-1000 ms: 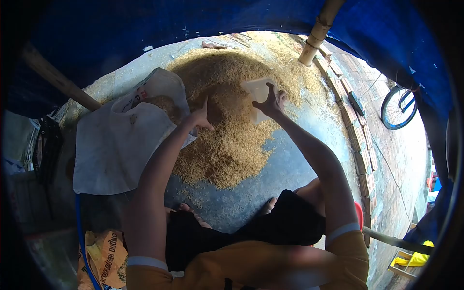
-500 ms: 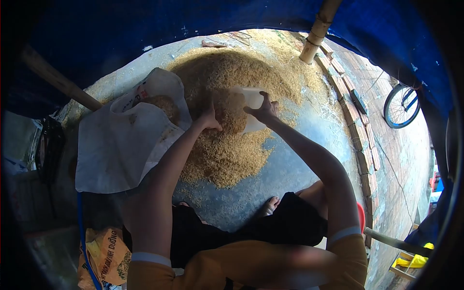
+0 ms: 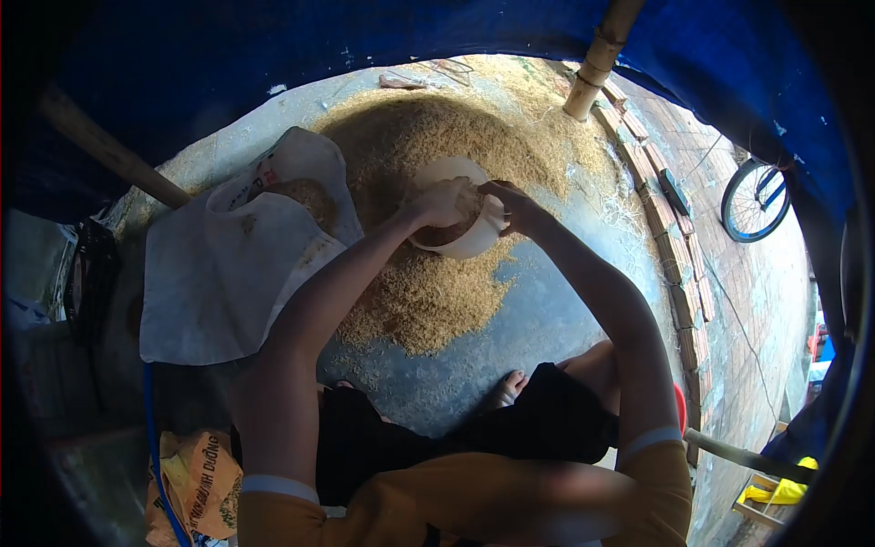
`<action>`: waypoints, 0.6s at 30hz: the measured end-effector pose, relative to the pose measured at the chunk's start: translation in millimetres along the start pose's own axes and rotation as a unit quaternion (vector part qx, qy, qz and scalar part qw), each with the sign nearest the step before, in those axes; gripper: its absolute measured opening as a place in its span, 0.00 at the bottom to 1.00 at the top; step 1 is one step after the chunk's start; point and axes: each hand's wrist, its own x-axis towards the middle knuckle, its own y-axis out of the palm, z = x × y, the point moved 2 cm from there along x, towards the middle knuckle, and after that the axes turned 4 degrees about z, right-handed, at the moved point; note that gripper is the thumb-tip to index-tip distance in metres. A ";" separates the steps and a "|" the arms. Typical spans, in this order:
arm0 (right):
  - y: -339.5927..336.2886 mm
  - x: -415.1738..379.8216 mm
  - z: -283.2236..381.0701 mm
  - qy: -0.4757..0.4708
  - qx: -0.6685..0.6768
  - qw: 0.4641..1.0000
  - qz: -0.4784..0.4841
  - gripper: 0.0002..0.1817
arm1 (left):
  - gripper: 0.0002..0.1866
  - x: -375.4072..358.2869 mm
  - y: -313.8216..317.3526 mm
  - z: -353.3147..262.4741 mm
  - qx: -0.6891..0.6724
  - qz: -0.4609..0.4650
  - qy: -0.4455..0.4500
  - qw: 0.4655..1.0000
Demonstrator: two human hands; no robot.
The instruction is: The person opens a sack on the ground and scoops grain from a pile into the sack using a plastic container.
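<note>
White tub (image 3: pixel 481 240) was at the upper centre of the frame, over the grain pile (image 3: pixel 424 305). Your right hand (image 3: pixel 521 210) gripped its rim; your left hand (image 3: pixel 444 202) lay inside, grip indeterminable.

The tub (image 3: pixel 478 241) looks smooth plastic; the grain (image 3: pixel 419 310) rough; the sack (image 3: pixel 205 287) matt, cloth-like; the pole (image 3: pixel 599 68) bamboo.

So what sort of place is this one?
Probably a makeshift shelter in a yard, perhaps on a farm: a blue tarp-like sheet hangs beside a jointed tan bamboo pole, and a golden-brown heap of grain or husks lies on the grey, concrete-looking floor.
</note>
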 end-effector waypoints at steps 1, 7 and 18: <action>-2.5 5.7 -3.9 0.001 0.004 1.000 -0.025 0.43 | 0.39 0.6 -9.9 2.0 0.000 -0.001 0.000 1.000; -15.4 0.7 1.0 0.003 0.008 0.997 -0.071 0.44 | 0.27 -39.0 -89.2 73.0 0.201 -0.012 -0.097 0.975; 25.4 -0.3 50.3 -0.091 0.069 0.989 -0.093 0.44 | 0.26 -135.1 -127.9 145.9 0.219 0.195 -0.337 0.895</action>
